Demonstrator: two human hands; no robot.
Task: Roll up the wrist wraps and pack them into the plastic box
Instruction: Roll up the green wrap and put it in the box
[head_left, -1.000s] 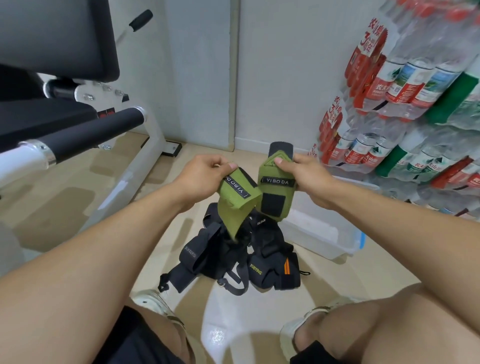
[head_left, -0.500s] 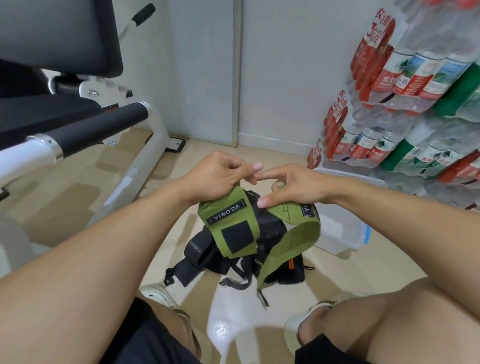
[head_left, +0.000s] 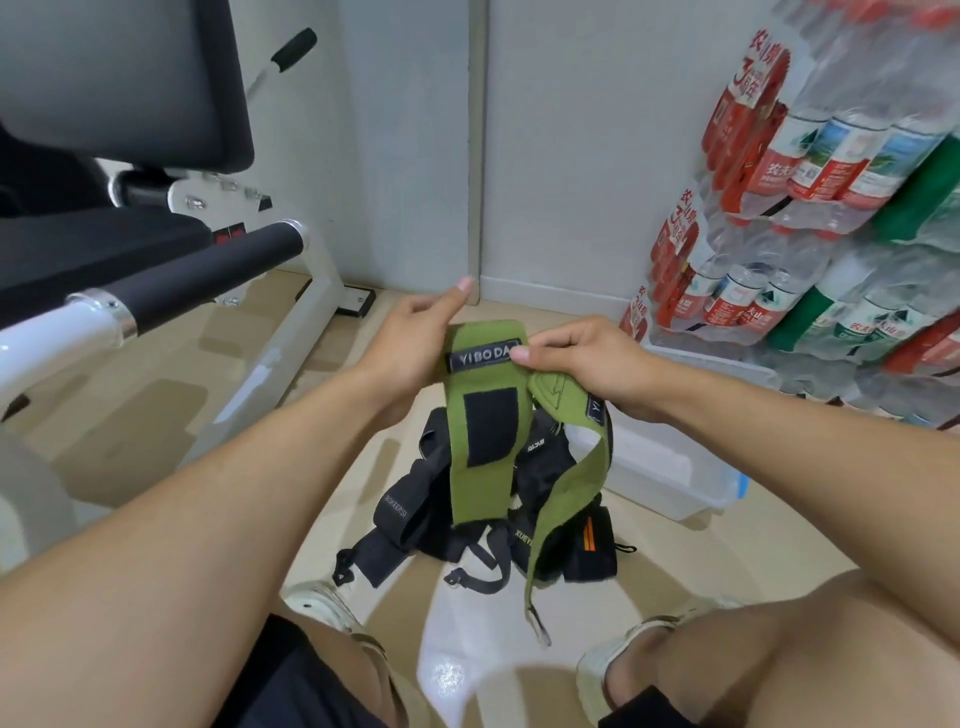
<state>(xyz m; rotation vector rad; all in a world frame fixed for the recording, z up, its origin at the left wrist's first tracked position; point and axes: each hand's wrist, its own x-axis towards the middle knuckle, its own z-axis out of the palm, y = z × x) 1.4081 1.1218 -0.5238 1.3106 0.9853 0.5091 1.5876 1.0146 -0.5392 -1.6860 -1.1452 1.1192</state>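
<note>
Knees and sandalled feet (head_left: 317, 605) sit nearest, at the bottom edge of the floor (head_left: 171, 415). Just beyond them a heap of black wraps (head_left: 550, 525) lies on the floor, unrolled, w/ straps trailing toward the feet. Above the heap both hands hold up the green wrap (head_left: 480, 441): left hand (head_left: 415, 343) grips its top edge by the label, thumb stuck up; right hand (head_left: 587, 364) pinches the label's other end w/ thumb and forefinger, and seems also to hold the second green strip (head_left: 566, 488) that hangs down to a thumb loop near the feet. Can't tell if that strip is a separate wrap or the same one doubled over. Step in hand, as I judge it: find one end and start the roll. To do it well, prob. start tight at the loop end, keep edges lined up, finish so the velcro patch closes the roll. Plastic box (head_left: 670, 478) stands past the heap, toward the right, beside stacked bottle packs (head_left: 831, 218). Gym bench (head_left: 156, 270) far left; wall (head_left: 571, 130) behind.
</note>
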